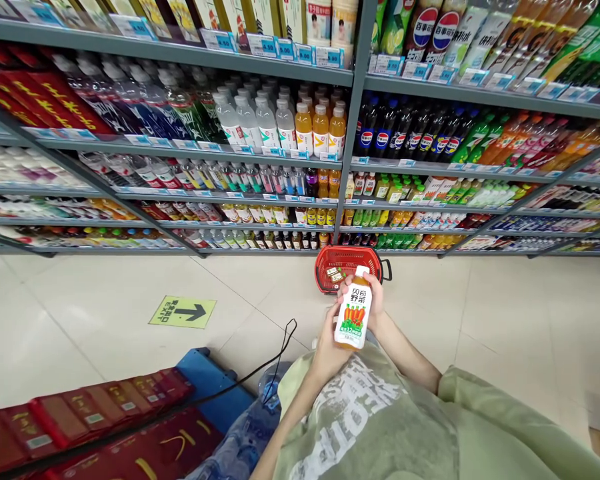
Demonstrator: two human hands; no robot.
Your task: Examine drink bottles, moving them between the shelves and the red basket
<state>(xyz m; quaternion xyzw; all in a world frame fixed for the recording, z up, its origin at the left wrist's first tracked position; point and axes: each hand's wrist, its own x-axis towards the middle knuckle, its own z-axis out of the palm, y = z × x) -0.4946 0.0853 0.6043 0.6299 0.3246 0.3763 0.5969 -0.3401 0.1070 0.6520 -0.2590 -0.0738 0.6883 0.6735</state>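
A juice bottle [354, 313] with a white cap and a white label showing carrots and green leaves is held upright, tilted a little, in front of my body. My left hand [329, 339] wraps its lower left side. Around the upper right side, near the cap, curl the fingers of my right hand [376, 301]. Some fingers of both hands are hidden behind the bottle. Just beyond it on the floor stands a red shopping basket [325, 260], partly covered by the bottle and my hands. Inside lies a small packaged item [335, 275] with a brown and white wrapper.
Shelves [280, 160] full of bottled drinks run across the front. A yellow-green exit sign [183, 312] is stuck on the tiled floor [260, 280]. At lower left are red boxes [95, 407] on a blue base [205, 377], a black cord [250, 377] and large water bottles [245, 427].
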